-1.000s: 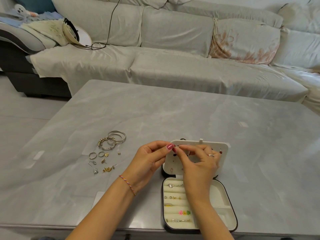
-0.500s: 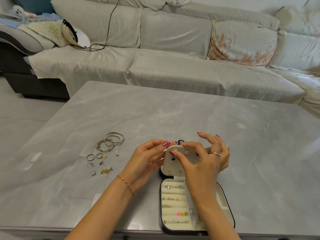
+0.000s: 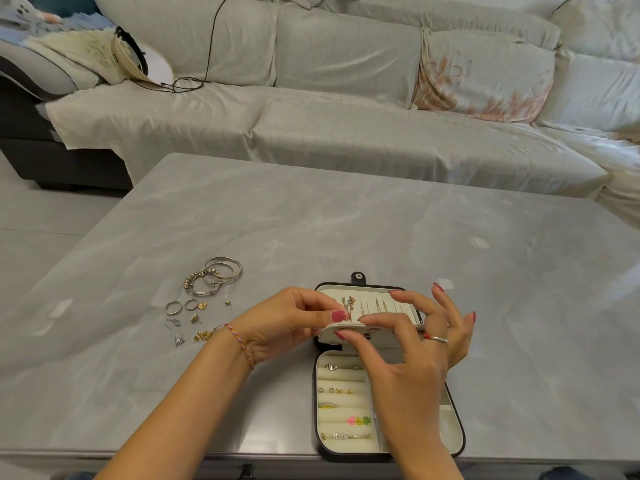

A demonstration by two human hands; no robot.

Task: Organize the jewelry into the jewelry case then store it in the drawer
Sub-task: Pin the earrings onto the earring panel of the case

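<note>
A black jewelry case (image 3: 453, 431) lies open at the table's near edge, with rings tucked in its cream rolls and necklaces hanging in its lid (image 3: 391, 299). A white earring panel (image 3: 384, 336) is tilted down between base and lid. My left hand (image 3: 294, 323) pinches the panel's left end with thumb and fingers. My right hand (image 3: 412, 348) pinches the panel's front edge with thumb and forefinger, other fingers spread above it. Loose jewelry lies to the left: silver bangles (image 3: 216, 277), rings (image 3: 173, 307) and small earrings (image 3: 202, 336).
The grey marble table (image 3: 346, 220) stretches far beyond the case. Behind it runs a long covered sofa (image 3: 346, 133) with a cable and a hat-like object (image 3: 138, 60) at its left end. Floor shows at the left.
The earring panel has swung from upright down toward flat, uncovering the necklaces in the lid. Both hands stayed on it, and my right fingers have spread.
</note>
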